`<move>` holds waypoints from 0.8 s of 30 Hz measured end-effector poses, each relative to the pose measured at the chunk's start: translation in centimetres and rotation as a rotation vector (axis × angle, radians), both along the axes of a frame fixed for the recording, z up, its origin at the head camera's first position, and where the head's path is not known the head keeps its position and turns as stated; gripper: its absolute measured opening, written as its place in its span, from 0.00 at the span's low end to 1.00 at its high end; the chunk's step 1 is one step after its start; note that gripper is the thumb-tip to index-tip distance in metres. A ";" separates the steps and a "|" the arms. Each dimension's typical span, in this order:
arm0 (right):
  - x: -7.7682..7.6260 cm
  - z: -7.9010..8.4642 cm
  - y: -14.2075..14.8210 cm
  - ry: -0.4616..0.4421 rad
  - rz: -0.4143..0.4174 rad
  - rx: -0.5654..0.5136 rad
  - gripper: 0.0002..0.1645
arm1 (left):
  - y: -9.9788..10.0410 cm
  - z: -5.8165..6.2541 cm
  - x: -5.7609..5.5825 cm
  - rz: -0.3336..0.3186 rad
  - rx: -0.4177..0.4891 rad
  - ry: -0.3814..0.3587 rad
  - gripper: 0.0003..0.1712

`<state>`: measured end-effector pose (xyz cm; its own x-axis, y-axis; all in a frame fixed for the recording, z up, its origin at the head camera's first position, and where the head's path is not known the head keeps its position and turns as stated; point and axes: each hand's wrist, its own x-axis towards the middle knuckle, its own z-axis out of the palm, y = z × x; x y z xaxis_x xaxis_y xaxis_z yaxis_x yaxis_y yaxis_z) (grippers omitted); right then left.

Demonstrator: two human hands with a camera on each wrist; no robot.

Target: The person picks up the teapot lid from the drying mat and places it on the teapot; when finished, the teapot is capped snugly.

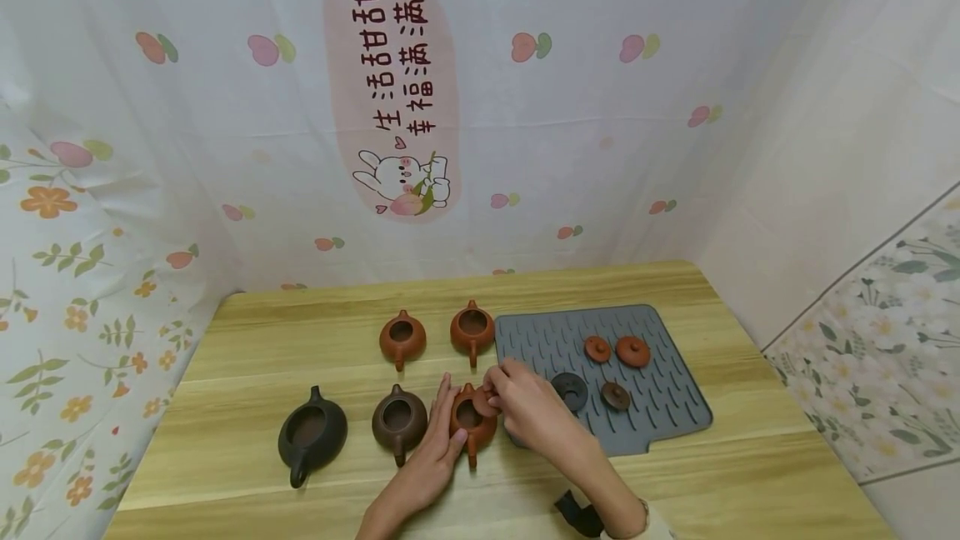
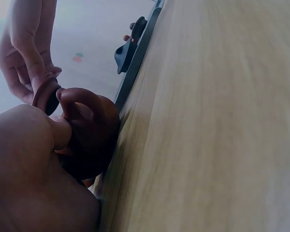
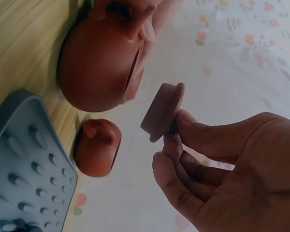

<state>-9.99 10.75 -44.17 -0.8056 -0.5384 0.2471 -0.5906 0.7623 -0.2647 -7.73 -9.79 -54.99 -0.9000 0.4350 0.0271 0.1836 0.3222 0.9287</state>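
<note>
My left hand (image 1: 433, 454) holds an orange-brown clay teapot (image 1: 483, 433), thumb by its handle and fingers along its left side. The teapot stands upright on the table, its mouth uncovered. Its handle points toward me in the head view. In my right hand (image 1: 534, 411) a reddish-brown teapot lid (image 3: 163, 112) is pinched by its knob between thumb and fingertips. The lid is tilted, apart from the teapot, close to the right side of its mouth. A dark brown lidless teapot (image 1: 400, 421) stands just left of my left hand.
Two lidless orange teapots (image 1: 402, 338) stand farther back, and a black lidless teapot (image 1: 312, 433) is at the left. A grey ridged mat (image 1: 525, 332) on the right bears several lids (image 1: 633, 351). A black object (image 1: 577, 513) lies by my right forearm.
</note>
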 end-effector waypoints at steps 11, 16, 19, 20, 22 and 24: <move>-0.4 -0.6 -1.3 0.005 0.038 0.013 0.11 | -0.3 -0.4 -0.2 -0.004 0.001 -0.002 0.40; -0.5 -0.8 -1.6 0.003 0.045 0.018 0.12 | -0.2 0.0 -0.2 -0.014 -0.017 -0.026 0.40; -0.5 -1.0 -1.8 0.023 0.053 0.047 0.14 | -0.2 0.0 -0.1 -0.015 -0.015 -0.027 0.40; -0.5 -1.1 -1.9 0.026 0.055 0.058 0.15 | -0.2 -0.1 -0.1 -0.015 -0.013 -0.026 0.40; -0.5 -1.2 -2.0 0.033 0.059 0.073 0.16 | -0.2 -0.1 -0.1 -0.014 -0.013 -0.021 0.40; -0.5 -1.3 -2.1 0.027 0.060 0.081 0.17 | -0.2 -0.1 -0.1 -0.012 -0.013 -0.018 0.40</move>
